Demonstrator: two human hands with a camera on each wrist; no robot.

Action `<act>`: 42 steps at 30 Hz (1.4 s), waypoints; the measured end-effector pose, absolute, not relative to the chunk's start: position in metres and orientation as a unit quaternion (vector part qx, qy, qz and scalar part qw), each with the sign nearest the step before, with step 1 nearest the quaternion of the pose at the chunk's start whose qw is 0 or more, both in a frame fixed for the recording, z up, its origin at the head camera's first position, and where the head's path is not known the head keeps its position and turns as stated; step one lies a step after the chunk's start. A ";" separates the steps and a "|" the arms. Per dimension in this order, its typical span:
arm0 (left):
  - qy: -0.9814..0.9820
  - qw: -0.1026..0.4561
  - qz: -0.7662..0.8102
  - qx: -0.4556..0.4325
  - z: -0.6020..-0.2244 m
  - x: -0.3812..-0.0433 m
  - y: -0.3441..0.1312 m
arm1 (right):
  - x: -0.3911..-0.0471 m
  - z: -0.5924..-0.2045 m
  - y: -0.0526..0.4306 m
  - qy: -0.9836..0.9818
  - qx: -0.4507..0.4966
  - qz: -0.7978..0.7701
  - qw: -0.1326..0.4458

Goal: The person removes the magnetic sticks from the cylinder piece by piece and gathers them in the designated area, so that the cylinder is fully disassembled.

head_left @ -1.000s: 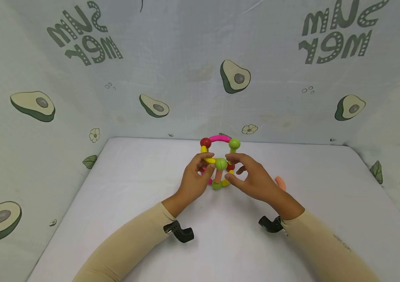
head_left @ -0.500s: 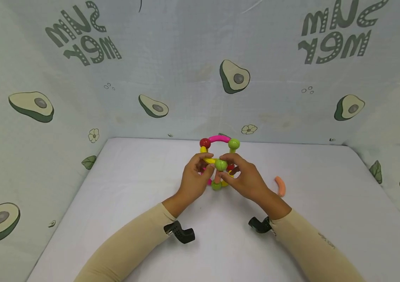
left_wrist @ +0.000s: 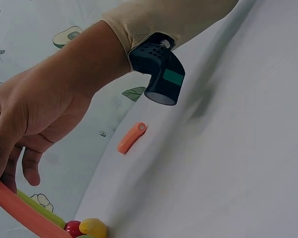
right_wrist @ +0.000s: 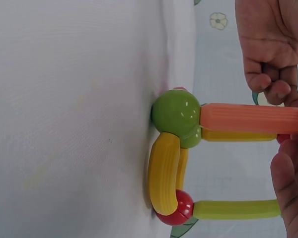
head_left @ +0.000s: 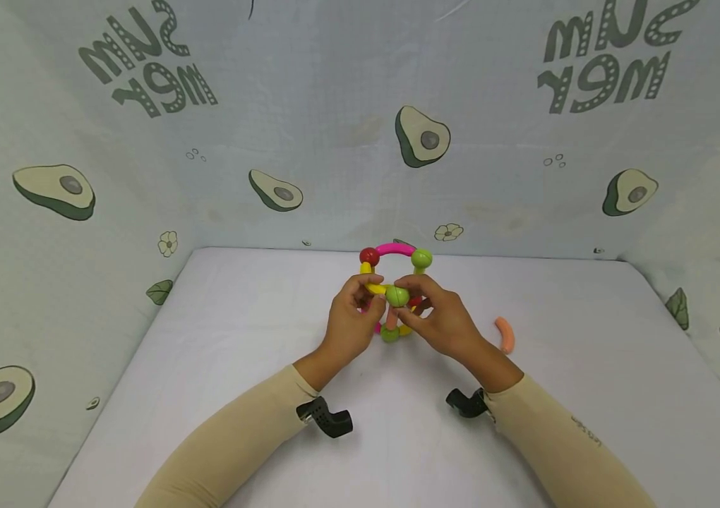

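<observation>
A ball-and-stick toy frame stands on the table, its red ball (head_left: 369, 257) joined to a green ball by a pink curved stick (head_left: 395, 248). My left hand (head_left: 350, 321) pinches a yellow curved stick (head_left: 375, 288) on the near upper side. With thumb and forefinger my right hand (head_left: 445, 317) holds the near green ball (head_left: 397, 296) at that stick's end. An orange straight stick (right_wrist: 253, 118) rises beneath this ball from a lower green ball (right_wrist: 175, 115) at the tabletop. In the right wrist view, the upper joint lies outside the picture.
A loose orange curved stick (head_left: 505, 335) lies on the white table (head_left: 258, 296), right of the right hand. Black wrist cameras, such as the left one (head_left: 325, 418), hang below the sleeves. A printed cloth wall (head_left: 334, 141) rises behind the table's back edge.
My right hand has moved left and its thumb and forefinger have closed on the near green ball. The loose orange stick has come into fuller view. My left hand has barely moved.
</observation>
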State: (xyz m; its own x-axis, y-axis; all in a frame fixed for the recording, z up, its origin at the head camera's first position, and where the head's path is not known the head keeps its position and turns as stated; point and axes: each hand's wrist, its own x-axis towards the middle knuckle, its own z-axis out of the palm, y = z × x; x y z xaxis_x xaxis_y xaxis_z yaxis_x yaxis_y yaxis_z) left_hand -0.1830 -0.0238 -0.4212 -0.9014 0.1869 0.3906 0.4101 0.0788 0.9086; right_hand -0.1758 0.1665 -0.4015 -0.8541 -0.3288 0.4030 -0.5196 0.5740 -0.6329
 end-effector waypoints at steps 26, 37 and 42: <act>-0.751 0.069 -0.621 -0.213 -0.427 -0.182 -0.034 | -0.176 -0.401 0.168 -0.875 0.253 0.393 0.125; -0.770 0.058 -0.605 -0.192 -0.435 -0.187 -0.043 | -0.177 -0.401 0.168 -0.876 0.249 0.395 0.122; -0.771 0.051 -0.609 -0.179 -0.439 -0.189 -0.048 | -0.178 -0.401 0.167 -0.878 0.247 0.392 0.117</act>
